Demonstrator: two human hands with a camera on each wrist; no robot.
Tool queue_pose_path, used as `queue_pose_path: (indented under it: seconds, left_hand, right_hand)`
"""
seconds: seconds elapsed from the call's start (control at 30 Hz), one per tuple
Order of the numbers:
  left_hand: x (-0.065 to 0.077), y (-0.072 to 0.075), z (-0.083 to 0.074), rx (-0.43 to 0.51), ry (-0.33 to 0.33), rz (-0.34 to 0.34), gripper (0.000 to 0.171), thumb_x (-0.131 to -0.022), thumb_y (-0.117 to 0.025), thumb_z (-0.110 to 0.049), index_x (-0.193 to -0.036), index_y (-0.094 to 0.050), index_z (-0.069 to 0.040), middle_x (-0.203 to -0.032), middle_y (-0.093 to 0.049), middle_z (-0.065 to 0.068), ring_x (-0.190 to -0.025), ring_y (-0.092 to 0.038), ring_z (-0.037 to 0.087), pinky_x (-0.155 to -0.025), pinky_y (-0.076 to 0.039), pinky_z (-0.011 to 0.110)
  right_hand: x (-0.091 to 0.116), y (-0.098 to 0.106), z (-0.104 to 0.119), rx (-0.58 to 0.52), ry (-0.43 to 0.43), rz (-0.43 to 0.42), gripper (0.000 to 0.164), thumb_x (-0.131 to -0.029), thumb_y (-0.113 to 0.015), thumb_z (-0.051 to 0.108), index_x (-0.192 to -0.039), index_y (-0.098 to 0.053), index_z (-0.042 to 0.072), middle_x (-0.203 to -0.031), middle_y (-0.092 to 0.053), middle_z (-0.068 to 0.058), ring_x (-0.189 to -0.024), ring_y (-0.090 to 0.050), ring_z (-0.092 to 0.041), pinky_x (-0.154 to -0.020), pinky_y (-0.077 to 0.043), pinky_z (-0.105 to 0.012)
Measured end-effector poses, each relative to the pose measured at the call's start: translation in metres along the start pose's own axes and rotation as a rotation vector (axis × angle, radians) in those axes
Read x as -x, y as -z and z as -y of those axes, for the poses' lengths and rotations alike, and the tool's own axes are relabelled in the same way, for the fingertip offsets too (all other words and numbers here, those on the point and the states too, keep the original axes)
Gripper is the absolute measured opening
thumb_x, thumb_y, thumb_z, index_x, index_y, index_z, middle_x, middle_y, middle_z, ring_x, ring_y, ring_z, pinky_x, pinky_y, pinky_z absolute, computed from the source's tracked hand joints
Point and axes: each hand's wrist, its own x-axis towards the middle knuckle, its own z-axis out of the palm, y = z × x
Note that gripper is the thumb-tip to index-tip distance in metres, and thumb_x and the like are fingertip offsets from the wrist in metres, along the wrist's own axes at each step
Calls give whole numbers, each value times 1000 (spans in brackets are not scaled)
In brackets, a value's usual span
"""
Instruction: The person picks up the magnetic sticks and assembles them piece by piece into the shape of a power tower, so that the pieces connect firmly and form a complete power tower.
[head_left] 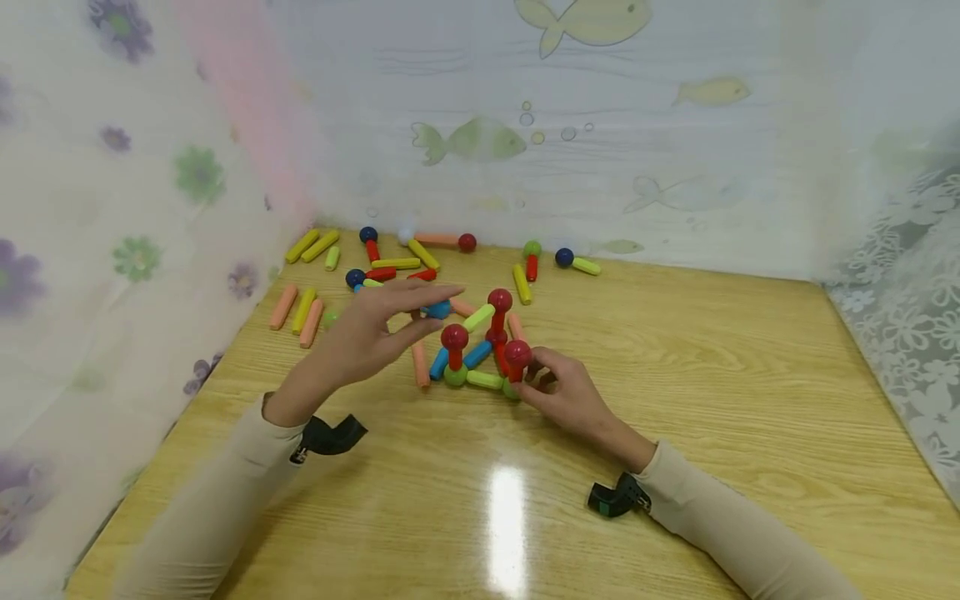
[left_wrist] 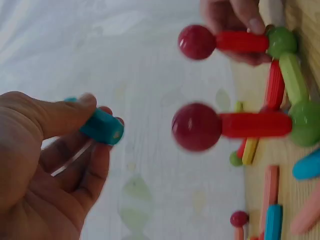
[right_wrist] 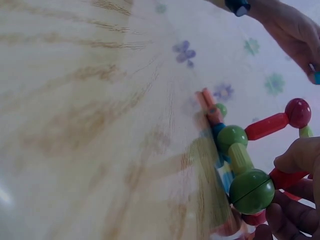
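Observation:
In the left wrist view, a short blue rod (left_wrist: 103,128) is pinched between the thumb and fingers of my left hand (head_left: 365,329), held up off the table. My right hand (head_left: 573,398) grips a red rod (left_wrist: 243,41) that stands upright between a dark red ball (head_left: 517,353) and a green ball (right_wrist: 252,191). This post belongs to a frame of rods and balls on the table. Nearby, another red post (left_wrist: 256,125) carries a dark red ball (head_left: 454,337). Behind them, a taller post has a dark red ball (head_left: 500,300) on top, with a light green rod (head_left: 479,317) sloping from it.
Loose yellow rods (head_left: 303,246) and salmon rods (head_left: 283,307) lie at the table's left. Along the back are joined pieces with a dark blue ball (head_left: 564,257) and a green ball (head_left: 532,248). A patterned curtain (head_left: 480,75) borders the wooden table (head_left: 712,367).

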Motion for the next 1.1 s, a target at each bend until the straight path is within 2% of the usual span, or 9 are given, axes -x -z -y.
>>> queue_pose_path:
  seconds: [0.1,0.17,0.33,0.43,0.63,0.83,1.0,1.1]
  left_hand:
    - [-10,-19,-7,1,-75,28,44,-92,-78,-1,-135,-66,-3,-111,-74,2,-87,-66,11,-79,-56,34]
    - [-14,-29,-8,-14,-97,54,40,-91,-80,-2,-129,-67,-2,-109,-74,3,-84,-66,12,-70,-54,32]
    - [-15,-46,-2,-134,-127,123,33,-91,-80,-4,-123,-71,-1,-106,-74,4,-84,-65,19,-81,-51,38]
    - [-12,-51,2,-218,-154,143,33,-89,-83,-5,-121,-72,-3,-106,-74,4,-93,-68,22,-93,-48,45]
    - [-12,-59,7,-295,-205,145,30,-88,-85,-5,-117,-75,-5,-107,-76,5,-99,-70,21,-91,-47,45]
    - [-10,-67,10,-394,-222,152,34,-86,-87,-8,-119,-76,-7,-108,-76,4,-101,-70,21,-97,-46,48]
    - [-10,-68,12,-405,-213,145,34,-88,-85,-8,-121,-75,-5,-111,-76,5,-103,-70,22,-99,-45,49]
    - [-10,-66,11,-373,-204,144,35,-91,-83,-12,-124,-74,-4,-115,-74,6,-108,-68,24,-99,-44,50]
  right_hand:
    - [0,-1,0,-8,6,-5,26,-93,-79,8,-118,-71,8,-98,-69,-2,-88,-65,-21,-72,-59,-35]
    - [0,-1,0,-9,12,-9,26,-93,-79,7,-118,-71,8,-98,-69,-1,-87,-65,-21,-71,-58,-34]
    - [0,-1,1,-3,22,0,27,-93,-78,6,-119,-71,8,-99,-69,0,-87,-65,-20,-72,-59,-34]
    - [-1,-1,2,7,17,11,27,-94,-78,7,-120,-71,9,-100,-69,2,-87,-65,-19,-74,-59,-35]
    - [-1,0,1,12,16,14,27,-94,-78,7,-120,-71,10,-103,-70,3,-89,-65,-17,-75,-59,-36]
    - [1,-1,-1,7,55,2,24,-94,-77,7,-117,-71,10,-103,-71,3,-89,-66,-18,-73,-59,-36]
    - [1,-2,-2,14,83,-4,24,-93,-78,6,-116,-72,11,-101,-70,4,-87,-66,-18,-71,-59,-35]
    - [0,-1,-2,22,106,5,24,-93,-78,6,-115,-71,10,-101,-70,3,-87,-66,-19,-71,-59,-37]
